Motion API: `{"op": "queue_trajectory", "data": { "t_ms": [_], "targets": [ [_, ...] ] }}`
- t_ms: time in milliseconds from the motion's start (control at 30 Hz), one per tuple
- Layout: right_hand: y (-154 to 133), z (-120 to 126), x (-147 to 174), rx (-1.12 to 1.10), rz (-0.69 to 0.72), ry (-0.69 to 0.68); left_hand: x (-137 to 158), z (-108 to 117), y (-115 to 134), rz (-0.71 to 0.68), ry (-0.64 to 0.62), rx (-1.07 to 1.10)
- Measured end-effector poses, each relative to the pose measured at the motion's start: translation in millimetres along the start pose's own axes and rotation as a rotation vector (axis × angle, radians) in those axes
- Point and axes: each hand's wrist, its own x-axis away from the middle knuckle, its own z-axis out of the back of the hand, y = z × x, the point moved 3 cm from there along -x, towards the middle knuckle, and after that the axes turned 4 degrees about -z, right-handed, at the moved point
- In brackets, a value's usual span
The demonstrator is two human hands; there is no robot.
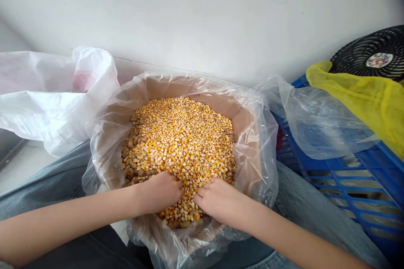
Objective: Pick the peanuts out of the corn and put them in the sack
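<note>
A box lined with a clear plastic bag (109,141) holds a heap of yellow and white corn kernels (186,143). Unshelled peanuts (128,151) show along the heap's left edge, and a few at the front. My left hand (166,191) is curled into the kernels at the near side, its fingertips buried. Opposite it, a short gap away, my right hand (217,199) also has its fingers bent down into the corn. How many kernels either hand grips is hidden.
At left a white woven sack (57,109) lies loose. A blue plastic crate (347,176) stands at right, under a clear bag (328,117), a yellow mesh bag (362,96) and a black slotted round object (356,50). A white wall (202,21) rises behind; jean-clad legs (57,172) flank the box.
</note>
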Motion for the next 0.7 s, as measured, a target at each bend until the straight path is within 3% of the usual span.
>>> {"op": "queue_trajectory", "data": {
  "t_ms": [167, 267, 400, 533, 633, 700],
  "targets": [
    [-4, -2, 0, -0.004, 0.005, -0.037, -2, -10, 7, -0.015, -0.021, -0.05],
    [3, -1, 1, -0.061, 0.007, -0.018, 0, -4, 5, -0.025, 0.009, -0.013],
    [23, 12, 8, -0.399, -0.013, 0.013, 4, 20, -7, 0.02, 0.063, 0.143],
    [47, 24, 15, -1.118, -0.053, 0.047, 8, 40, -24, 0.079, 0.057, 0.626],
    [59, 28, 18, -1.697, -0.033, 0.137, 11, 45, -36, 0.126, 0.07, 1.17],
    [63, 29, 19, -1.939, -0.023, 0.175, 12, 45, -41, 0.157, 0.099, 1.56]
  ]
}}
